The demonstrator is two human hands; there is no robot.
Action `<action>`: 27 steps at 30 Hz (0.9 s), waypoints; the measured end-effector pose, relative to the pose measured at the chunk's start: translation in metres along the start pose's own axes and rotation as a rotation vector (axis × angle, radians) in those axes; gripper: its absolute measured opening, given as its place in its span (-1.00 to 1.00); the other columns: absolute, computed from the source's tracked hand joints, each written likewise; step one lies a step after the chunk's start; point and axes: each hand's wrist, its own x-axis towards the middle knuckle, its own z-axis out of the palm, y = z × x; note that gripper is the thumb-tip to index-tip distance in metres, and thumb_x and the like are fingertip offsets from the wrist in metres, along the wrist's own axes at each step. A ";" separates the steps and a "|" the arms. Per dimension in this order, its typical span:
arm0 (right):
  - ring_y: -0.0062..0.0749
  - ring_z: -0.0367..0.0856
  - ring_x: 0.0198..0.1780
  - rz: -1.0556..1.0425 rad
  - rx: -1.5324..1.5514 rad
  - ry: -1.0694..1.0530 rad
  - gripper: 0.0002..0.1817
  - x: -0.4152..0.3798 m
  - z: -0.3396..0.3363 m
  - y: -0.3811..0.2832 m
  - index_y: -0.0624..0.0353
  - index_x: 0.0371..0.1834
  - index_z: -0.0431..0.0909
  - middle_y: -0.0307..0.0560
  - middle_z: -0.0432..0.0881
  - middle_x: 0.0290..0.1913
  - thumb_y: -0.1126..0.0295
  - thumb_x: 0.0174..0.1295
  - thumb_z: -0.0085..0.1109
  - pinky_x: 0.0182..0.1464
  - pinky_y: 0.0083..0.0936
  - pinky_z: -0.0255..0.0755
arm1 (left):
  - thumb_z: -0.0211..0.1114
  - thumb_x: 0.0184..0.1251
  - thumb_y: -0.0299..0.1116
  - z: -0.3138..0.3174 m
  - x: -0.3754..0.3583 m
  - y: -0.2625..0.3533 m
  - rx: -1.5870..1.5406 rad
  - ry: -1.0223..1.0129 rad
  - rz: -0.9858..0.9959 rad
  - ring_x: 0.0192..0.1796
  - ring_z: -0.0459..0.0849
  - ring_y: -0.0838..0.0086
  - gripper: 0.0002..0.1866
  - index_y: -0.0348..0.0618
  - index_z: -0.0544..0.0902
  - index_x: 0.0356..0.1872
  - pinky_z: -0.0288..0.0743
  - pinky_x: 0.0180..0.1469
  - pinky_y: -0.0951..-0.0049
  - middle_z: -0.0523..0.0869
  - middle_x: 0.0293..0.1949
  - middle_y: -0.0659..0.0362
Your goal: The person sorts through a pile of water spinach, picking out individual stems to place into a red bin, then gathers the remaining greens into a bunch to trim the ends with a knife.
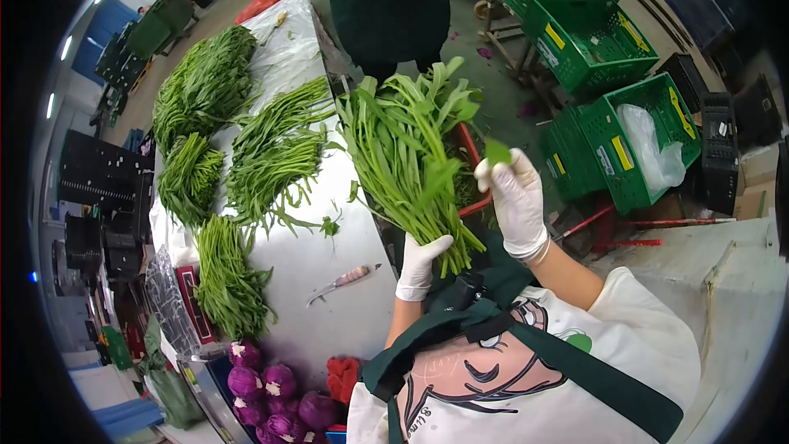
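Your left hand, gloved white, was closed around the cut stem ends of a bunch of leafy greens, held in the air just off the edge of the metal table. The bunch's long axis ran from the stem ends at lower right, near your chest, up and to the left, with the leafy tips fanned out and pointing away from you toward the person in a dark apron across the table.

Your right hand, also gloved, was raised beside the bunch, fingertips pinched shut on a single green leaf.

On the table lay a knife, blade pointing toward the lower left, and several more piles of greens. Purple cabbages sat in a container below the table's near edge. Green crates stood on the floor to your right, one holding a clear plastic bag.
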 end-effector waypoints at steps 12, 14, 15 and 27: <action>-0.52 0.32 -0.36 0.095 0.554 -0.428 -0.82 0.023 -0.002 -0.029 0.09 -0.15 0.43 -0.29 0.25 -0.49 0.25 0.37 -0.05 0.13 -0.47 0.32 | 0.35 -0.09 -0.38 0.004 -0.010 0.000 -0.375 -0.058 -0.120 0.02 0.59 0.21 -0.34 -0.36 0.38 0.13 0.51 0.07 0.23 0.56 0.02 -0.04; -0.55 0.32 -0.39 0.205 0.620 -0.264 -0.78 0.020 -0.014 -0.023 0.10 -0.06 0.46 -0.29 0.32 -0.46 0.25 0.35 -0.02 0.06 -0.45 0.37 | 0.37 -0.11 -0.33 0.005 -0.014 0.003 -0.428 -0.047 -0.104 0.03 0.57 0.18 -0.32 -0.34 0.39 0.13 0.51 0.07 0.20 0.55 0.02 -0.03; -0.57 0.32 -0.41 0.255 0.650 -0.186 -0.75 0.020 -0.020 -0.018 0.10 -0.02 0.48 -0.29 0.36 -0.45 0.25 0.34 0.00 0.02 -0.44 0.39 | 0.38 -0.11 -0.33 0.005 -0.014 0.005 -0.459 -0.068 -0.102 0.02 0.57 0.19 -0.32 -0.34 0.39 0.12 0.52 0.06 0.19 0.55 0.00 -0.01; -0.61 0.47 -0.05 0.204 -0.288 -0.159 -0.62 0.007 0.001 0.001 0.26 0.01 0.49 -0.17 0.57 -0.04 0.16 0.33 0.05 0.06 -0.62 0.33 | 0.34 -0.03 -0.30 -0.009 -0.005 -0.002 -0.403 -0.050 -0.063 -0.04 0.53 0.25 -0.51 -0.21 0.42 -0.03 0.48 0.07 0.25 0.50 -0.14 0.08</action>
